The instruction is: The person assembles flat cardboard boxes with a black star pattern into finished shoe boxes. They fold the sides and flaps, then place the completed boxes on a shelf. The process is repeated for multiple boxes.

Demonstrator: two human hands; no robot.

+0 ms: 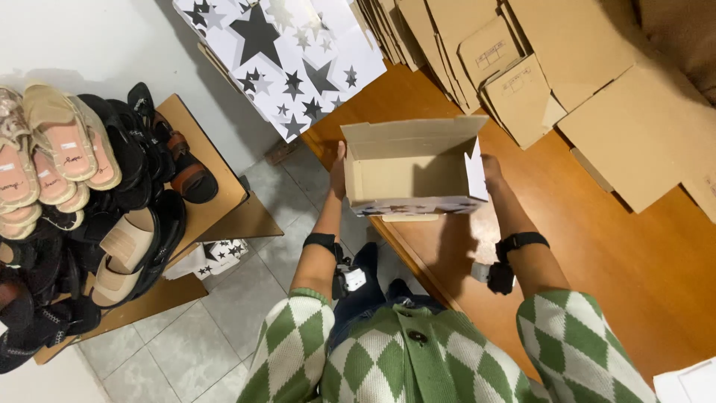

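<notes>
At frame centre, both forearms are reaching forward; the left hand point(338, 170) and right hand point(490, 169) are pressing flat against opposite ends of the open cardboard box point(409, 170), holding it over the wooden table point(597, 246) edge.

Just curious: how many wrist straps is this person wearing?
2: one black wrist strap on the left forearm, one black wrist strap on the right. Both hands hold the open cardboard box.
</notes>
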